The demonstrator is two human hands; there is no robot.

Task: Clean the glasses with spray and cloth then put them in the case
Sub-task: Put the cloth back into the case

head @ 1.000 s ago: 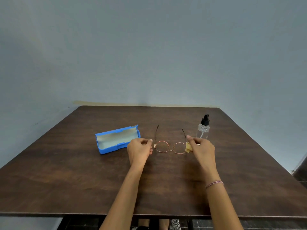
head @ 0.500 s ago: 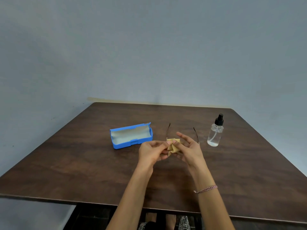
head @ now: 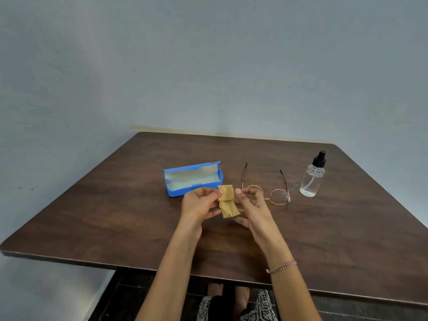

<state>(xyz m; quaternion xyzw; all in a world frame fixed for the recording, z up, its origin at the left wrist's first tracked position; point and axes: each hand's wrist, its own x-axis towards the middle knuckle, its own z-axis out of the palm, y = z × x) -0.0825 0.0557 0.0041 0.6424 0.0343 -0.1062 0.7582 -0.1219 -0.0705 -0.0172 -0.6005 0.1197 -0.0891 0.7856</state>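
A small tan cloth (head: 227,203) hangs half unfolded between my hands, raised above the table. My left hand (head: 201,203) pinches its upper left edge. My right hand (head: 251,208) holds its right side with thumb and fingers. The round rose-gold glasses (head: 279,196) lie on the table just behind my right hand, temples unfolded and pointing away; my fingers cover part of the left lens. The blue case (head: 192,178) lies open behind my left hand, its pale lining showing. The clear spray bottle (head: 312,179) with a black nozzle stands upright to the right of the glasses.
All of this sits on a dark brown wooden table (head: 115,216) pushed against a grey wall. Its near edge runs below my forearms, and my feet show underneath. A beaded bracelet (head: 281,266) is on my right wrist.
A second ago both hands held the glasses by their ends with the cloth bunched at the right lens. The glasses now lie on the table, and both hands have drawn the cloth open.
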